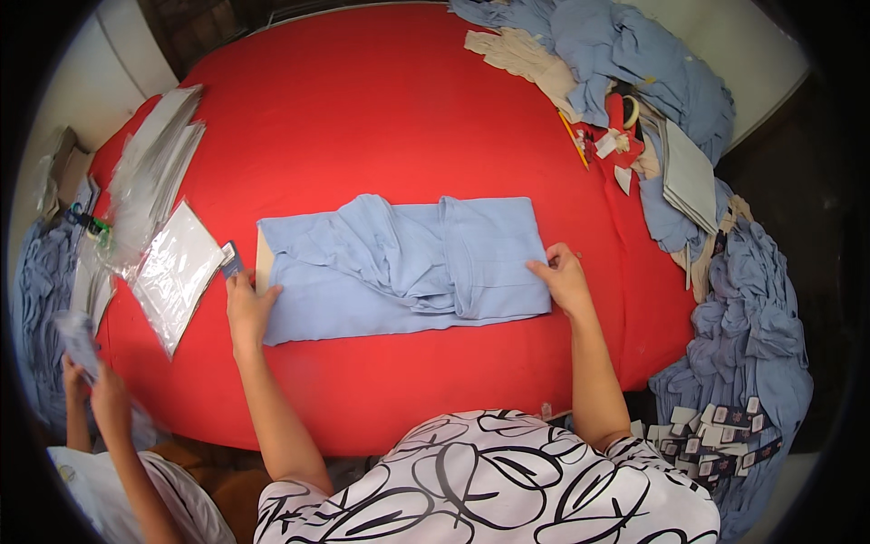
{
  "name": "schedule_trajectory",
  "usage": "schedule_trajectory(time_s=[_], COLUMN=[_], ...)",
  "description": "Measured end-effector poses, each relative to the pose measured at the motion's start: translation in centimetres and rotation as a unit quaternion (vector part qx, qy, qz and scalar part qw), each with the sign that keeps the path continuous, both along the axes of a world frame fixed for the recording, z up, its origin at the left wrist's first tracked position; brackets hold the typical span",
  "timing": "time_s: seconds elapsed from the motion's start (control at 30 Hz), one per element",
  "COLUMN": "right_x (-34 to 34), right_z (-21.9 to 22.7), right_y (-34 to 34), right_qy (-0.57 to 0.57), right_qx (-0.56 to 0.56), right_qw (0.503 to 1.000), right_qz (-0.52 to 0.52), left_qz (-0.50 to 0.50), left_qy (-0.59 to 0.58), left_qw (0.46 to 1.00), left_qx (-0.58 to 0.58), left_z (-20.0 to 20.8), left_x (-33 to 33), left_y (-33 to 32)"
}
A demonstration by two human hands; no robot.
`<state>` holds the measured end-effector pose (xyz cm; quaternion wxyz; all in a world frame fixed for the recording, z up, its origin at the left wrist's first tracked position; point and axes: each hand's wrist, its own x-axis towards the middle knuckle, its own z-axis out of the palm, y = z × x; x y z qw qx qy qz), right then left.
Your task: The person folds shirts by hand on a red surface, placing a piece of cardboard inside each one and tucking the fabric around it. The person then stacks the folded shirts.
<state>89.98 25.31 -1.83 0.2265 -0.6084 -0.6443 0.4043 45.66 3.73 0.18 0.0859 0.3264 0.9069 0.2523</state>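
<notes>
A red surface [362, 136] fills most of the view. Blue garments hang in a heap [748, 308] past its right edge, and another blue pile [634, 54] lies at the far right corner with cream cloth [526, 63] beside it.

The folded blue garment [353, 290] lies crosswise on the near half of the surface, between the two hands, its middle bunched in loose creases and a band of cloth folded over toward the right. A strip of pale card [264, 258] shows at its left end.

At the left rim is a stack of clear bags [159, 154], with one flat bag [172, 272] nearer the left hand. A co-worker's hands [111, 403] hold a blurred packet [76, 344] at the lower left.

The right hand [569, 283] has its fingers closed on the garment's right edge, thumb on top. The left hand [249, 313] is at the opposite end, thumb against the edge; a dark tag [232, 260] sticks up just beyond its fingers, though whether they grip the tag, the cloth or both I cannot tell. More tags [716, 444] lie bunched at the lower right. A yellow pencil [575, 142] rests near the far pile.
</notes>
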Motion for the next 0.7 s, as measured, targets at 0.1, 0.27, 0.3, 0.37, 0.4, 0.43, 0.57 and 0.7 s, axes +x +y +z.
schedule_trajectory(time_s=[0.1,0.27,0.3,0.37,0.4,0.43,0.57,0.7], right_x=[-0.9,-1.4,-3.7,-7.9,-10.0,-11.8,-17.0,-16.8], right_z=[2.4,11.2,14.4,15.7,15.5,14.5,5.2,1.1], right_y=[-0.4,1.9,0.7,-1.6,-3.1,-4.6,-10.5,-12.7], right_qy=[0.192,-0.052,-0.081,-0.084,-0.152,-0.172,-0.121,0.0], right_qx=[0.001,0.277,0.292,0.342,0.339,0.308,0.229,0.249], right_qw=[0.981,0.938,0.925,0.887,0.863,0.842,0.854,0.873], right_qz=[0.022,0.2,0.23,0.297,0.343,0.408,0.451,0.419], left_qz=[-0.01,-0.064,-0.083,-0.07,-0.066,-0.064,-0.043,-0.058], left_qy=[-0.004,-0.117,-0.147,-0.303,-0.363,-0.422,-0.444,-0.315], left_qw=[1.0,0.99,0.983,0.941,0.918,0.89,0.881,0.944], left_qx=[-0.006,0.052,0.074,0.133,0.146,0.158,0.156,0.083], left_z=[-0.3,0.4,-0.1,-0.5,-0.7,-1.0,0.1,0.4], left_x=[0.3,4.3,5.4,8.5,9.7,10.6,13.2,13.1], left_y=[-0.9,-0.9,-0.8,-0.2,0.1,0.6,2.4,3.6])
